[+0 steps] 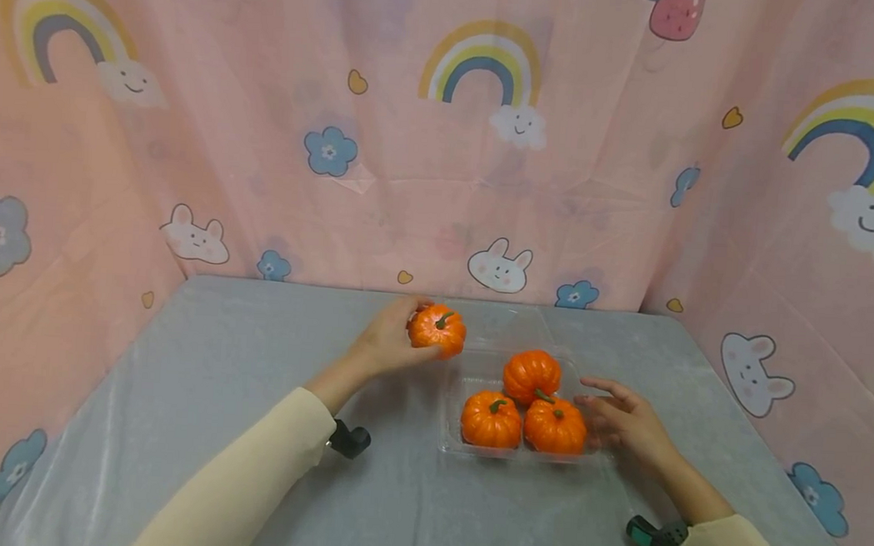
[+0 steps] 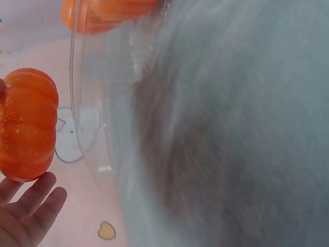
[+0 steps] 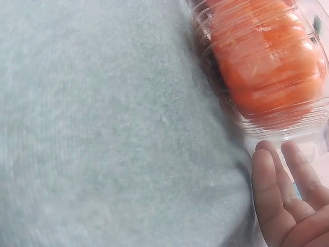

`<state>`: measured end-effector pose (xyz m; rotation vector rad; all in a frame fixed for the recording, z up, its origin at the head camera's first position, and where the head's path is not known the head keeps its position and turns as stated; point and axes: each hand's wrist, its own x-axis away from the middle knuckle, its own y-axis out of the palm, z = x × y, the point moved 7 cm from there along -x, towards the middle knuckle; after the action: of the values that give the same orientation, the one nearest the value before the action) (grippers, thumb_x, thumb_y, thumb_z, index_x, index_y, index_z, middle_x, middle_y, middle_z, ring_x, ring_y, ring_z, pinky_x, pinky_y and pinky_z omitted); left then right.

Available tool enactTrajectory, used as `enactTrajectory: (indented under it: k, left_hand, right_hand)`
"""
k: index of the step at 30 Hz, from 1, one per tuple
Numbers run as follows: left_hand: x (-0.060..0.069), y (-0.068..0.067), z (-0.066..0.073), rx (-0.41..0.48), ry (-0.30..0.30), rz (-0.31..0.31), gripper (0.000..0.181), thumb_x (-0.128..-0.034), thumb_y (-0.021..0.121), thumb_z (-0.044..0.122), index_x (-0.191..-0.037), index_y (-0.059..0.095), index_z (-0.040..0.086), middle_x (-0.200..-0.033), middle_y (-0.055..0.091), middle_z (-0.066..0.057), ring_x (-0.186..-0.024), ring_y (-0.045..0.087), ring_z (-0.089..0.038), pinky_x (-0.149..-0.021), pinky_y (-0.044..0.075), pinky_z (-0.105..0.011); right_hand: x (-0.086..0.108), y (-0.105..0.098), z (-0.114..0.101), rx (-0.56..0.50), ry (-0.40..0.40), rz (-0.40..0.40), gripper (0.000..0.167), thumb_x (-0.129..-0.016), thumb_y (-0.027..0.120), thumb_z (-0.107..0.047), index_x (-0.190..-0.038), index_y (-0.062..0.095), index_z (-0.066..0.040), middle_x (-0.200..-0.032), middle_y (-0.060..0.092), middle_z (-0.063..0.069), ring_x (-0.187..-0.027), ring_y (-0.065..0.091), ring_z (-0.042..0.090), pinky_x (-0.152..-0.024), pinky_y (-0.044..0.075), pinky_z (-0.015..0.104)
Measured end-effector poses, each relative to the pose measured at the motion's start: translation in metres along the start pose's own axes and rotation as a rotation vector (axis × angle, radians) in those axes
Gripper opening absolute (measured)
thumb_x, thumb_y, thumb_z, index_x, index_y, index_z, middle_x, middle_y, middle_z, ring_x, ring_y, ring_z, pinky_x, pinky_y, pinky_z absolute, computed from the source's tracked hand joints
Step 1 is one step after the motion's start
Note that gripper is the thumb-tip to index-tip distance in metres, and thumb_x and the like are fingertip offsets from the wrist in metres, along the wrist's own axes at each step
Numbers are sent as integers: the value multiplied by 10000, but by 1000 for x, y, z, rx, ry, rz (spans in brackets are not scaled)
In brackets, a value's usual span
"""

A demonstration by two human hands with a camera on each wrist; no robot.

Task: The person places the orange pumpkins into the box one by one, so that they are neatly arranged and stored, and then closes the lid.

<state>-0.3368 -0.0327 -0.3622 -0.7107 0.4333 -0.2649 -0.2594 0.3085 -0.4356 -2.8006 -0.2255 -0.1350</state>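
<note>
Gripping a pumpkin (image 1: 441, 333) at centre frame, the left hand (image 1: 390, 337) could drop it, since the rind looks slick.

Passable over grey cloth (image 1: 478, 518) directly in front of the clear container (image 1: 444, 428). Obstructed at its right side by the right hand (image 1: 626, 422), near its back-left corner by the left hand (image 1: 391, 341) and held pumpkin (image 1: 441, 330); roomy inside at back left, otherwise crowded by three pumpkins (image 1: 555, 429).
</note>
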Motion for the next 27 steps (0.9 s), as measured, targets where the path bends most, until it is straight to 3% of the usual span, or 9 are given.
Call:
enactTrajectory:
  k: [5, 12, 27]
  left_hand:
    - [-1, 7, 11, -47, 39, -16, 658, -748, 776, 326, -1309, 499, 123, -1280, 549, -67, -1119, 550, -235, -938, 518, -397]
    - [0, 19, 21, -79, 21, -62, 667, -768, 750, 342, -1358, 484, 180, -1318, 518, -58, -1123, 546, -232, -931, 515, -417]
    - [2, 42, 36, -93, 92, -142, 700, -757, 779, 333, -1380, 482, 216, -1368, 477, -21, -1208, 499, -216, -980, 487, -429]
  right_hand:
    - [0, 0, 0, -6, 15, -3, 533, -993, 515, -325, -1421, 392, -33, -1271, 624, 185, -865, 697, 141, -712, 597, 384]
    - [0, 1, 1, -10, 9, -10, 522, -989, 526, -311, -1419, 402, -44, -1339, 541, 276, -871, 699, 147, -711, 596, 387]
    - [1, 0, 1, -10, 19, -17, 514, -989, 523, -320, -1425, 408, -72, -1372, 506, 285, -896, 697, 134, -731, 595, 393]
